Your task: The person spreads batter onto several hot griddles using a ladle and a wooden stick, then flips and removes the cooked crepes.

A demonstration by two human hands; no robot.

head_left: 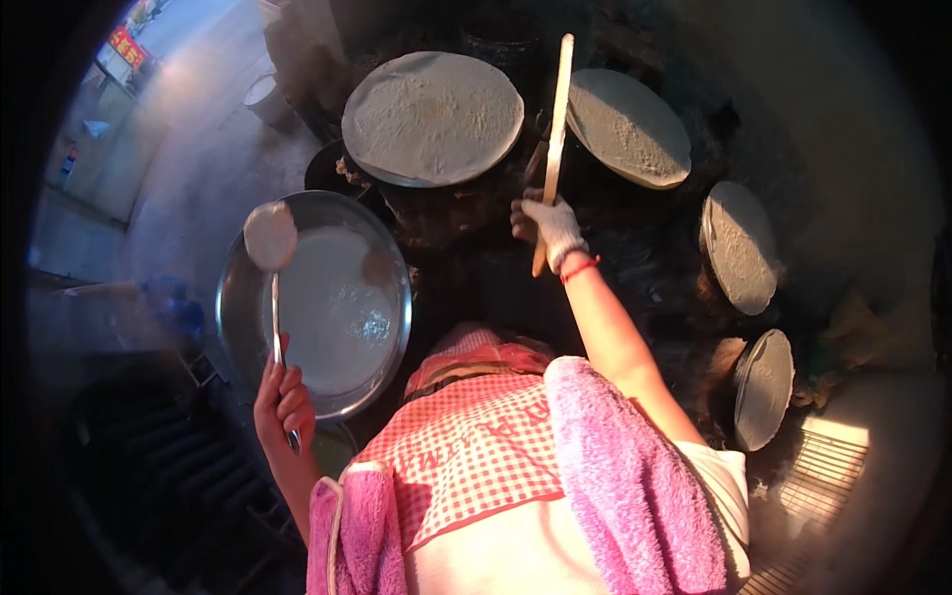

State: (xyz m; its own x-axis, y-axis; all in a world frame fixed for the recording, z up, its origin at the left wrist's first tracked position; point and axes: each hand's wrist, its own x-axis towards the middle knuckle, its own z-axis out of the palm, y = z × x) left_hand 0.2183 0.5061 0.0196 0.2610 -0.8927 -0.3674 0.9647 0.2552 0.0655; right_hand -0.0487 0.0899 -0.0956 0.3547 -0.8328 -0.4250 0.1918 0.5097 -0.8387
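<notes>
My bare left hand [285,405] is closed round the metal handle of a ladle [271,238]. The ladle's round bowl, coated or filled with pale batter, is over the left rim of a wide metal basin [402,297] of thin whitish batter. A white work glove covers my right hand [553,226], which grips a long flat wooden spatula [559,109] pointing away from me. Beside it a darker blade [535,164] shows; whether the same hand holds it I cannot tell. Nearest the spatula are two round griddles coated with pale batter, a large one [433,119] and another [630,127].
Two more batter-coated griddles [740,248] [765,390] curve round on my right. A slatted metal rack [825,471] is at the lower right. Far left stand a pale bucket [262,91] and a blue object [177,309]. Steam or smoke hazes the view.
</notes>
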